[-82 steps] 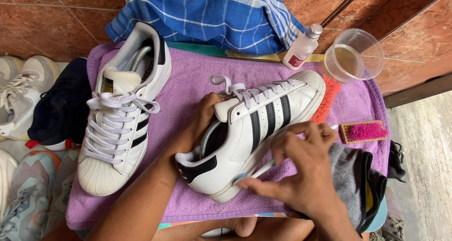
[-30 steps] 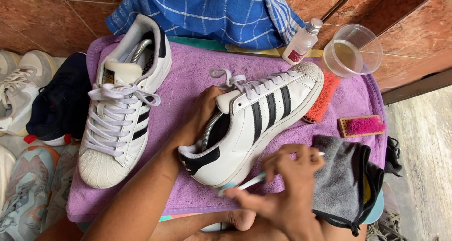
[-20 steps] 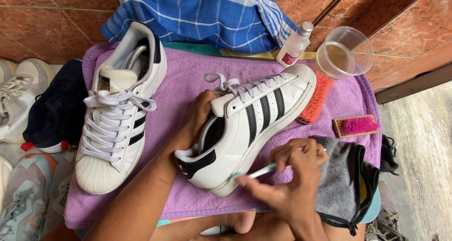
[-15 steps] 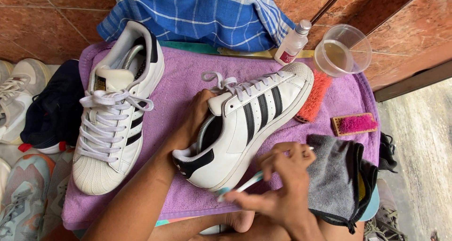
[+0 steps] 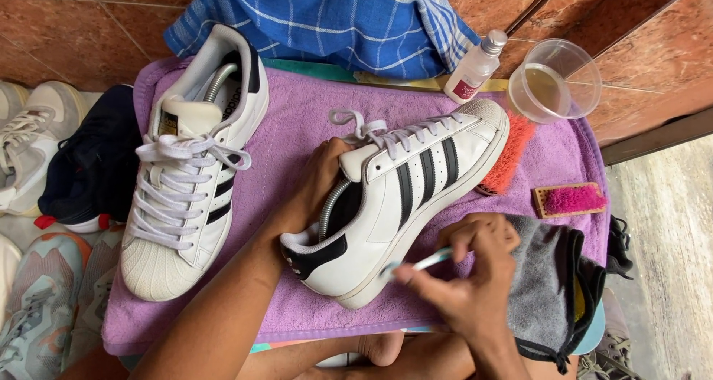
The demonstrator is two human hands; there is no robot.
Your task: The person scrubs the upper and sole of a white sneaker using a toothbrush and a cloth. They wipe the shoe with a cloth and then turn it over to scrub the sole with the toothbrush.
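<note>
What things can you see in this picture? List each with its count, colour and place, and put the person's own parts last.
Sneaker being held: 1, white with black stripes, centre of towel.
Second sneaker: 1, white, left on towel.
Towel: 1, purple, under both.
Checked cloth: 1, blue, top.
Bottle: 1, clear, top right.
Cup: 1, clear, beside the bottle.
Brushes: orange behind the toe; pink right.
Grey cloth: 1, lower right.
Other shoes: several, left edge.
Left hand: on the sneaker's collar.
Right hand: holds a small brush at the sole.
</note>
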